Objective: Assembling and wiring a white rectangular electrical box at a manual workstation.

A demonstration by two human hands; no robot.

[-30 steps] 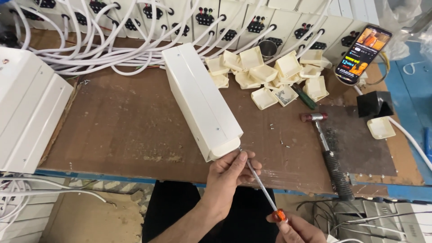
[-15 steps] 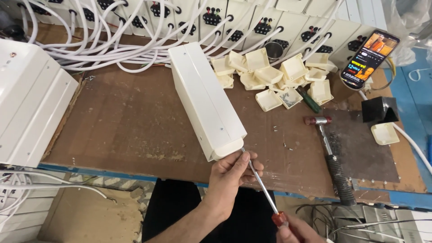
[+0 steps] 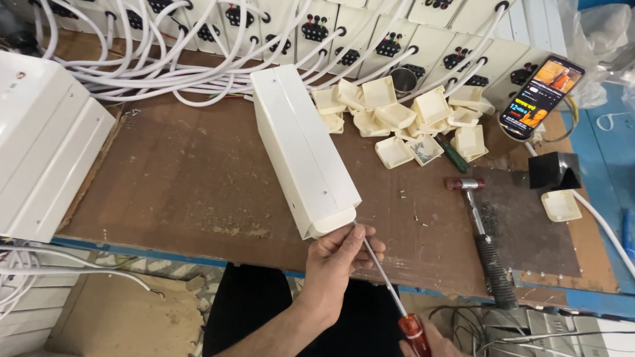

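A long white plastic box (image 3: pixel 301 149) lies slanted on the brown worktop (image 3: pixel 185 185). My left hand (image 3: pixel 340 258) sits at the box's near end, its fingers pinched around the metal shaft of a screwdriver (image 3: pixel 383 274) near the tip. The tip meets the box's near right corner. My right hand (image 3: pixel 433 347) is mostly cut off at the bottom edge and grips the screwdriver's red handle.
A hammer (image 3: pixel 483 238) lies right of the box. Several small cream square covers (image 3: pixel 403 119) are piled behind it. A lit phone (image 3: pixel 541 96) leans at the far right. White boxes with cables (image 3: pixel 172 69) line the back; more white casings (image 3: pixel 43 142) lie left.
The view has shifted slightly. Both hands and the screwdriver stay at the box's near corner, with the red handle a little lower in the picture.
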